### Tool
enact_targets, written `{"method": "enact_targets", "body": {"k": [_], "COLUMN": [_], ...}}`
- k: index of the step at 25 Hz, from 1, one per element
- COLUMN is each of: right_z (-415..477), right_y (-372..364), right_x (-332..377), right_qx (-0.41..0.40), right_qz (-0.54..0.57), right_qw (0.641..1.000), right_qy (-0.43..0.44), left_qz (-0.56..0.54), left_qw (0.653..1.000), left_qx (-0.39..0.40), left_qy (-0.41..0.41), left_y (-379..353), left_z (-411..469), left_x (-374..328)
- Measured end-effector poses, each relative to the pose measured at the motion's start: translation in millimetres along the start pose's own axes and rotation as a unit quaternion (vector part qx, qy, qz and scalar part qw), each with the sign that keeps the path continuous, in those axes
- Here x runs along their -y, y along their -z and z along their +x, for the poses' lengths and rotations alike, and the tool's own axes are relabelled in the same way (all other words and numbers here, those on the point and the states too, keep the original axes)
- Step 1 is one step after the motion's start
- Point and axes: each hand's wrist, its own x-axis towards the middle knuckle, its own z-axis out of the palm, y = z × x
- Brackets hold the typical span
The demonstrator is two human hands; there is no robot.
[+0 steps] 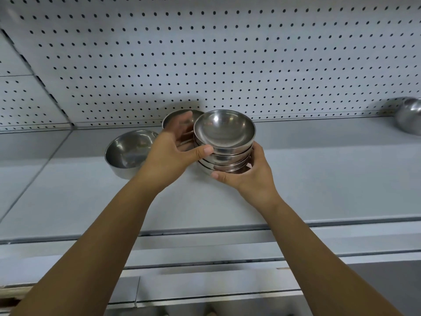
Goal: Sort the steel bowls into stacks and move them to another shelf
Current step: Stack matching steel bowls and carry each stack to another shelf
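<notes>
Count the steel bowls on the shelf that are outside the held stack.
3. A large bowl sits beside the left hand, a second bowl behind it, a third bowl at the far right. The stack may hide more.

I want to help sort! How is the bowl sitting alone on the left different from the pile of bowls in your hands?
The lone bowl looks wider and deeper; bowls in the stack look smaller and shallower. The lone bowl sits untouched on the shelf; the stack is nested bowls gripped by the left hand and right hand. Both are shiny steel, open side up.
</notes>
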Motion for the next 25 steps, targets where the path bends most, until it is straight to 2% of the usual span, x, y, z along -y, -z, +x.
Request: {"method": "enact_targets", "body": {"k": [4, 10, 18, 25], "right_z": [-12, -57, -146, -226], "right_y": [17, 83, 256, 411], "right_x": [14, 26, 44, 42], "right_qx": [0.017, 0.043, 0.012, -0.068], "right_qz": [0.011, 0.023, -0.029, -0.051], "right_qw": [1.0, 0.999, 0.999, 0.996], "right_qy": [0.012, 0.019, 0.029, 0.039], "left_qz": [-0.041, -0.072, -0.077, -0.127], "left_qw": [0.999, 0.995, 0.994, 0.979], "left_qx": [-0.021, -0.054, 0.024, 0.13], "left_qy": [-0.009, -0.035, -0.069, -0.095], "left_y": [-10, -69, -218, -369], "left_z": [-25, -68, -120, -147], "left_x": [-21, -41, -100, -151]}}
